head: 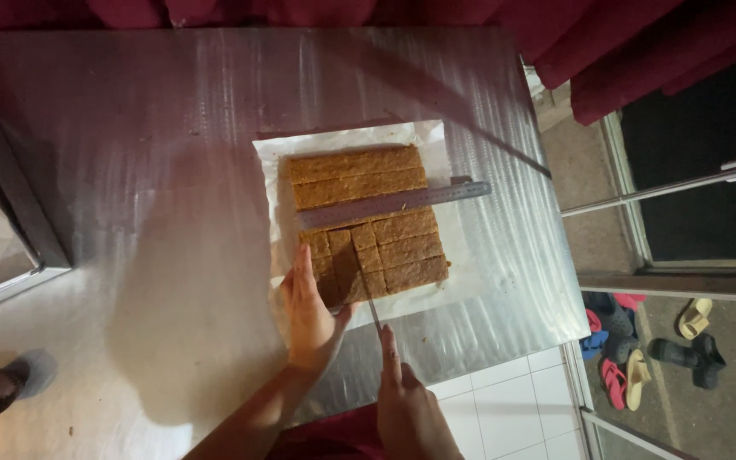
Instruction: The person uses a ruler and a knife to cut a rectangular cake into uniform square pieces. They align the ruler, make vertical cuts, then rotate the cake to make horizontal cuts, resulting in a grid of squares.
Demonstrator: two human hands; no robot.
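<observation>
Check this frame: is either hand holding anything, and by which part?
The right hand grips a thin metal knife by its handle end, forefinger along the top. The left hand holds nothing; it rests flat against the brown scored slab.

1. The left hand (310, 313) was bare, with no glove, ring or watch showing on it.
2. The left forearm was bare as well, with no sleeve reaching the wrist.
3. The right hand (409, 411) was also bare, without glove or ring, and its wrist ran out of view at the bottom edge of the picture.
4. Between the two forearms showed a patch of dark red cloth, part of the person's garment; its cut could not be told.
</observation>
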